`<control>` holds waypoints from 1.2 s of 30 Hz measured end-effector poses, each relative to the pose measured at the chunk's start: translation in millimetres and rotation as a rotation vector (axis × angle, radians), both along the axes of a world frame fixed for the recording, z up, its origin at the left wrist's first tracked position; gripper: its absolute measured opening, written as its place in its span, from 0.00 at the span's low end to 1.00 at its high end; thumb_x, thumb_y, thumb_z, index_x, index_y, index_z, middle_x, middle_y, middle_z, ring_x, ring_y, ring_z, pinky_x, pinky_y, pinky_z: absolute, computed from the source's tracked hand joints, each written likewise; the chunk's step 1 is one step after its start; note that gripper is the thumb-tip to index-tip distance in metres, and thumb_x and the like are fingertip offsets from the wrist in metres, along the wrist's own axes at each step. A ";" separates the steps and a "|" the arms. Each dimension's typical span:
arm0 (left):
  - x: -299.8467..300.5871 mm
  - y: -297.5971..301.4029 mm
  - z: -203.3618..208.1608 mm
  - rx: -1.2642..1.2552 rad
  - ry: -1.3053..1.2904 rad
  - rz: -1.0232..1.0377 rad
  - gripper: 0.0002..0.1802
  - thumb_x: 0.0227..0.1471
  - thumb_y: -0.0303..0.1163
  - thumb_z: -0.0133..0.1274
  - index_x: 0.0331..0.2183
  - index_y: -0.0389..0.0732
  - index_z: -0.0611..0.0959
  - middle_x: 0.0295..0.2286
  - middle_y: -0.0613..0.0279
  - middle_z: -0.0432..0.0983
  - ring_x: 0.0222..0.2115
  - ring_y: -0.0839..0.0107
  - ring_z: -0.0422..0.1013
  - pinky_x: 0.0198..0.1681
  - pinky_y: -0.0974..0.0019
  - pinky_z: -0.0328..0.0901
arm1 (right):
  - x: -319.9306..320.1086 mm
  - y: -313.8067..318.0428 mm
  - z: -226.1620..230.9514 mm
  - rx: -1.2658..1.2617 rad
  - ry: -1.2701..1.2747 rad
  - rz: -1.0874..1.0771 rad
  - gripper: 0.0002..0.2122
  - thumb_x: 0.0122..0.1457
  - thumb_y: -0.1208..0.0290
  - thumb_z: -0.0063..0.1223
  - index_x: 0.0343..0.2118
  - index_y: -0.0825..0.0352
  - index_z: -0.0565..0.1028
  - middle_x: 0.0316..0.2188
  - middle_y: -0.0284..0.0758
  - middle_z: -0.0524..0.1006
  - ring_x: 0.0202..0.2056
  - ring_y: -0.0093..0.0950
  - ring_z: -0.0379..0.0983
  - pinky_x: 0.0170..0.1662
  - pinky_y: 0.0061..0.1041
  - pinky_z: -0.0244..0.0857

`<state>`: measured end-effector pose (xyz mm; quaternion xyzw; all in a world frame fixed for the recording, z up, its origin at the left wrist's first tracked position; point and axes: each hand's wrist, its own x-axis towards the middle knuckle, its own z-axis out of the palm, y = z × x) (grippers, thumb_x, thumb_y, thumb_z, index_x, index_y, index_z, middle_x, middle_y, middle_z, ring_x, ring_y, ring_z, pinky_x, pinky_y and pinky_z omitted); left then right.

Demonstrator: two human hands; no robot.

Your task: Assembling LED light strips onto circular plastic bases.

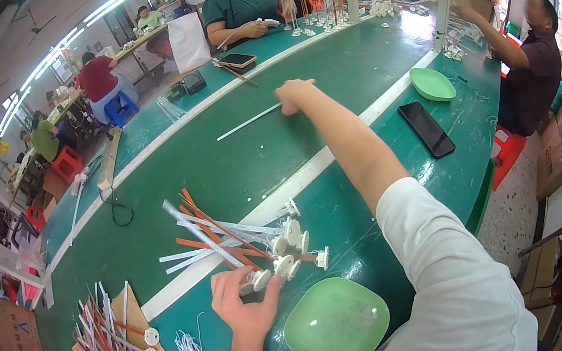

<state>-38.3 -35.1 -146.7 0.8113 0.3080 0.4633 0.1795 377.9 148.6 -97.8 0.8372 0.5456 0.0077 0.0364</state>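
In the head view, one pale strip (pixel 249 121) is grasped at its end by the right hand (pixel 296 95) above the green worktop (pixel 224 172). One bundle of disc-ended strips (pixel 232 237) is touched by the left hand (pixel 244 307); whether gripped cannot be told. Two green dishes (pixel 336 324) are seen.

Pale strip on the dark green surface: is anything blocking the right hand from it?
Nothing visible does: the right hand is already at the right end of the pale strip. The pile of disc-ended strips lies nearer the person, out of the way.
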 end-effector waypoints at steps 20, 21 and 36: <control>0.6 1.9 -0.5 -0.022 -0.082 -0.065 0.20 0.34 0.25 0.67 0.34 0.38 0.80 0.29 0.59 0.78 0.31 0.66 0.71 0.34 0.66 0.67 | 91.6 -69.8 64.8 0.434 0.322 -0.689 0.18 0.57 0.69 0.50 0.51 0.61 0.77 0.55 0.38 0.74 0.56 0.37 0.71 0.55 0.36 0.67; -0.5 4.8 -3.8 -0.009 -0.050 -0.090 0.17 0.36 0.22 0.65 0.33 0.37 0.80 0.28 0.59 0.78 0.30 0.67 0.72 0.35 0.68 0.68 | 95.1 -72.4 62.2 0.405 0.342 -0.709 0.18 0.57 0.69 0.50 0.51 0.61 0.77 0.55 0.38 0.74 0.56 0.37 0.71 0.55 0.35 0.66; -3.8 0.1 -3.1 0.079 -0.066 0.241 0.25 0.43 0.26 0.62 0.45 0.35 0.76 0.47 0.48 0.74 0.47 0.55 0.72 0.51 0.57 0.65 | 118.5 -90.0 46.9 0.427 0.251 -0.649 0.17 0.56 0.68 0.48 0.48 0.65 0.78 0.49 0.46 0.77 0.50 0.43 0.76 0.48 0.37 0.72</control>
